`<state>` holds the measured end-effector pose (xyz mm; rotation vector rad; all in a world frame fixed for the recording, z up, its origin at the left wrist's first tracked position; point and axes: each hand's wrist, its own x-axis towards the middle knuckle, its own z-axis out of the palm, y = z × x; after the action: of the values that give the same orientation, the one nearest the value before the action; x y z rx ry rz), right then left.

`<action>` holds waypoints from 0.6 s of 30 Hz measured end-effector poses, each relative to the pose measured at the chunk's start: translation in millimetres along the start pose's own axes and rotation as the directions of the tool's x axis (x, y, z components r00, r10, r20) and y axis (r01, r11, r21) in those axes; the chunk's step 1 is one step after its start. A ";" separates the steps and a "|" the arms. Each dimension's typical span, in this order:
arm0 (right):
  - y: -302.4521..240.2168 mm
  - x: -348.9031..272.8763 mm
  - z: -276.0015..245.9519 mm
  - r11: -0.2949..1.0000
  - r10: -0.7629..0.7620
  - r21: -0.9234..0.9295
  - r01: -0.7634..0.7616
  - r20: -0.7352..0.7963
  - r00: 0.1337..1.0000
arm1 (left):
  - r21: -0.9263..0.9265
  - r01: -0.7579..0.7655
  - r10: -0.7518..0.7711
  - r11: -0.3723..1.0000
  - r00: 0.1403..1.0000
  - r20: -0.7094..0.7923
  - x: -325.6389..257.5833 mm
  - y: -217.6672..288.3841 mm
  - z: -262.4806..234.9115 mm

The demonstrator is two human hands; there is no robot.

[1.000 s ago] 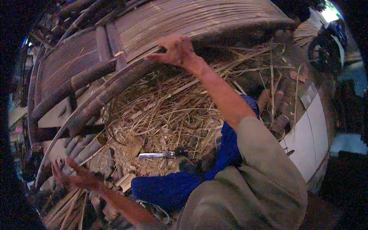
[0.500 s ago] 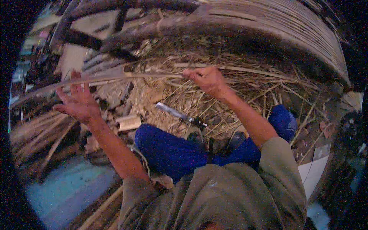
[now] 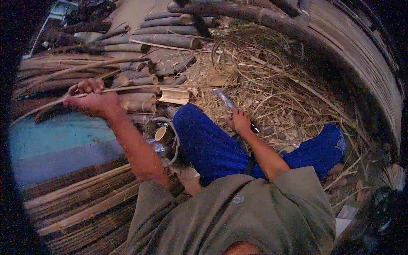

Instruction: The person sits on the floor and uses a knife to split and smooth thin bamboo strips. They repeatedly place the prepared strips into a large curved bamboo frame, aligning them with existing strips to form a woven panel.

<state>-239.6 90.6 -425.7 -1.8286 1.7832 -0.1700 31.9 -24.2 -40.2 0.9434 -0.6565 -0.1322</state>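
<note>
The person wears a loose, short-sleeved shirt [image 3: 238,216] of dull olive-grey cloth, creased across the chest and shoulders, with a small round pale emblem near the middle of the front. The sleeves end above the elbows, leaving both forearms bare down to the left hand [image 3: 94,101] and the right hand [image 3: 240,123]. No gloves, watch or rings show. The legs are covered by bright blue trousers [image 3: 212,142], folded at the knees, with a faint pale marking on the cloth near one knee
</note>
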 end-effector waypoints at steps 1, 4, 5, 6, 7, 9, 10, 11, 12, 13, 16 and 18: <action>9.1 -8.7 16.2 0.996 -0.027 -0.080 0.028 0.010 1.000 | 0.014 0.015 -0.015 1.000 1.000 -0.020 -2.8 5.9 -2.3; 22.6 1.2 45.7 0.981 -0.013 -0.194 0.006 -0.037 0.999 | 0.002 0.011 -0.011 1.000 1.000 0.015 -6.4 9.7 -10.7; 26.3 5.3 51.2 0.978 0.006 -0.209 -0.019 -0.062 0.998 | -0.008 0.001 0.000 1.000 0.999 0.042 -6.2 8.0 -12.1; 27.0 4.6 49.5 0.979 0.015 -0.202 -0.030 -0.074 0.997 | 0.017 -0.070 0.070 0.997 0.997 0.011 -11.4 5.0 -13.5; 29.4 1.5 43.3 0.980 0.028 -0.195 -0.044 -0.086 0.996 | 0.012 -0.069 0.068 0.998 0.998 0.014 -15.7 6.1 -15.1; 46.2 6.7 37.4 0.987 0.052 -0.149 -0.055 -0.023 0.998 | -0.022 -0.055 0.056 0.998 0.997 0.043 -22.9 10.4 -4.9; 72.0 20.7 44.3 0.991 0.078 -0.109 -0.074 0.033 0.996 | -0.057 -0.024 0.028 0.998 0.998 0.057 -24.5 8.0 11.7; 75.5 21.7 43.0 0.996 0.051 -0.073 -0.044 0.088 0.995 | -0.058 -0.008 0.011 0.998 0.999 0.048 -20.1 3.9 8.7; 77.9 21.9 39.3 0.999 0.023 -0.035 -0.018 0.144 0.989 | -0.061 0.008 -0.005 0.998 0.999 0.036 -17.8 2.1 7.2; 61.4 12.9 25.0 0.999 -0.044 0.005 0.044 0.192 0.980 | -0.011 -0.022 0.022 1.000 1.000 0.010 -19.2 6.3 -1.0; 34.9 -0.1 -4.8 0.988 -0.069 0.154 0.031 0.249 0.966 | 0.052 -0.069 0.070 0.996 0.997 -0.021 -27.2 21.2 8.7; 26.5 2.0 -10.3 0.944 -0.094 0.329 0.035 0.166 0.982 | 0.048 -0.089 0.092 0.995 0.995 -0.047 -20.1 18.3 12.5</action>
<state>-267.4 87.0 -430.4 -1.6109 1.4734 -0.2965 5.5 -14.5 -30.1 0.9564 -0.6578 -0.0135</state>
